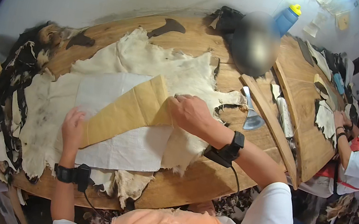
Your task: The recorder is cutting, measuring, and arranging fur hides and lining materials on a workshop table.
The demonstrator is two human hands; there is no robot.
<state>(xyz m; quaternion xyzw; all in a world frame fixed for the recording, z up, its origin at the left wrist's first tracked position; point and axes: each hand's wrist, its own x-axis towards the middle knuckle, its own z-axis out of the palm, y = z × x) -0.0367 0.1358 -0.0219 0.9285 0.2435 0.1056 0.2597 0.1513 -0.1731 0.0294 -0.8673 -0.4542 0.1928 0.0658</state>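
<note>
Left hand (73, 126): your fingers lie flat on the tan pattern (128, 111).
Right hand (191, 113): it grips the pattern; fingertips hidden.
Hide (150, 59): partly covered by cloth (127, 148).

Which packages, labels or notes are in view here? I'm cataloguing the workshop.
Blue bottle: far table edge, yellow cap, no readable label.
Paper notes: on the wall right of the bottle, small pale sheets.
Yellowish slip: on the wall further right, small rectangle.
No screens or signs show.

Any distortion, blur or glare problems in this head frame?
Head view: fisheye bends the wooden table edges and leaves a black rim; one smeared grey patch hides something; left hand, right hand and tan pattern piece stay sharp, evenly lit, without harsh glare.
</note>
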